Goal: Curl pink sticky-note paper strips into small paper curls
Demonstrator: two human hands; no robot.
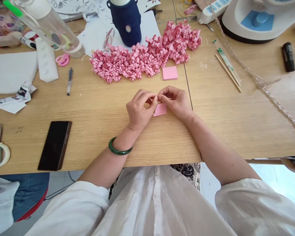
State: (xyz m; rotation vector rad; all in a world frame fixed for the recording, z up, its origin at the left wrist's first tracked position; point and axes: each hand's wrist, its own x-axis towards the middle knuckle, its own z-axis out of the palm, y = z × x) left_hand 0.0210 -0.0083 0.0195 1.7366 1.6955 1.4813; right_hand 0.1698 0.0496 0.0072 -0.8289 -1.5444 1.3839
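My left hand [142,106], with a green bangle [120,151] on its wrist, and my right hand [177,101] meet fingertip to fingertip over the table. Both are closed in a pinch. Whatever lies between the fingertips is too small and covered to make out. Just below them shows a small pink paper piece [160,110]; I cannot tell whether it lies on the wood or touches the fingers. Beyond my right hand is a pink paper stack [169,73]. Behind it stretches a long heap of curled pink paper flowers [135,62].
A navy bottle [127,24] and a clear bottle [61,32] stand at the back. A phone [54,146], scissors [0,154] and a pen [69,81] lie left. Rightward are wooden sticks [228,72], a twisted cord [272,95], a black marker [288,57] and a white appliance [236,19].
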